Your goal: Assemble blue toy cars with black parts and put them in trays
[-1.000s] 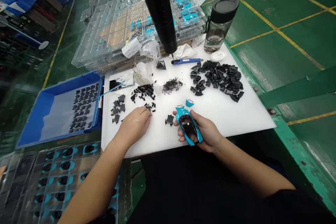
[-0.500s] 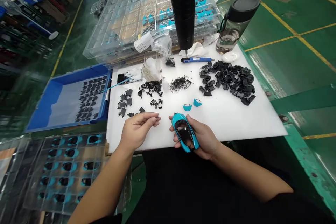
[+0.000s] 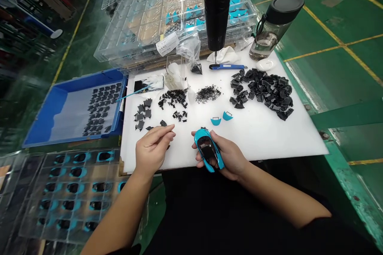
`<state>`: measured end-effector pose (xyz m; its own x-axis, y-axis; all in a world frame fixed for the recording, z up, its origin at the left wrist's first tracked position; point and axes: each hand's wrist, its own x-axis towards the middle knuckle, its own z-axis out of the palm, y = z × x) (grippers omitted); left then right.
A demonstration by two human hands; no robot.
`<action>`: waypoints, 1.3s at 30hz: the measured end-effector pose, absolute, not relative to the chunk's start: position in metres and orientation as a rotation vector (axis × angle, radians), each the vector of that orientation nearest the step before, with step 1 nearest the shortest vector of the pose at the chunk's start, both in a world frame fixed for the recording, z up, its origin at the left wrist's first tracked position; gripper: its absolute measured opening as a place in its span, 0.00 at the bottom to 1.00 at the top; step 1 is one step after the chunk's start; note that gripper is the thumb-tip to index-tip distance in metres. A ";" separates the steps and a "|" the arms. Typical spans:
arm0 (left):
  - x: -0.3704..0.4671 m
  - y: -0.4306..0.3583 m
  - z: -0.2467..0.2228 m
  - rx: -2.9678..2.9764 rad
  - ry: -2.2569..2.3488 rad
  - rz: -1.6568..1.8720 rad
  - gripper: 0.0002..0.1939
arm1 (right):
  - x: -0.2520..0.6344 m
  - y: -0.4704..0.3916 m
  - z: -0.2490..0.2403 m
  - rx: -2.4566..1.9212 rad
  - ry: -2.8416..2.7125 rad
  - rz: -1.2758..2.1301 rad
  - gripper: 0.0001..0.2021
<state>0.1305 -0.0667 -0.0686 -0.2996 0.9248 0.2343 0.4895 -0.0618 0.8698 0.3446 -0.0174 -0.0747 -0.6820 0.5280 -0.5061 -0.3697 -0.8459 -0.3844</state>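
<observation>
My right hand (image 3: 230,157) grips a blue toy car body (image 3: 207,152) over the near edge of the white board (image 3: 263,135), its open black underside facing up. My left hand (image 3: 152,147) hovers just left of it, thumb and fingers pinched together; a small black part seems to sit between the fingertips, too small to be sure. Small black clips (image 3: 179,115) and black bracket parts (image 3: 143,113) lie just beyond my left hand. Two small blue shell pieces (image 3: 220,118) rest on the board beyond the car.
A big heap of black parts (image 3: 263,91) and a patch of tiny screws (image 3: 208,93) lie further back. A hanging black tool (image 3: 217,8), a blue pen-like tool (image 3: 227,66), a water bottle (image 3: 271,28), clear compartment trays (image 3: 155,20), a blue bin (image 3: 54,107) and a tray of car bodies (image 3: 72,191) surround the board.
My left hand lifted from the pile of small black clips with its fingers pinched and drew toward the car. My right hand pulled the car slightly nearer.
</observation>
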 end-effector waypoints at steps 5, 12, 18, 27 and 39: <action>0.130 -0.070 -0.069 1.735 1.883 1.181 0.21 | 0.344 -0.017 -0.073 -0.872 -0.368 2.476 0.21; 0.140 -0.074 -0.060 2.091 1.823 1.284 0.13 | 0.340 -0.018 -0.073 -0.860 -0.380 2.490 0.21; 0.143 -0.074 -0.054 2.239 1.776 1.239 0.19 | 0.339 -0.019 -0.076 -0.860 -0.376 2.495 0.20; 0.141 -0.081 -0.073 1.779 1.710 1.330 0.07 | 0.339 -0.018 -0.081 -0.839 -0.382 2.489 0.20; 0.143 -0.077 -0.055 2.169 1.769 1.146 0.21 | 0.340 -0.016 -0.085 -0.788 -0.374 2.512 0.20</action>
<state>0.1432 -0.0771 -0.0549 0.0316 0.8803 0.4733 0.7919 -0.3110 0.5255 0.3398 -0.0165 -0.0846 -0.7203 0.5168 -0.4627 -0.3596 -0.8486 -0.3880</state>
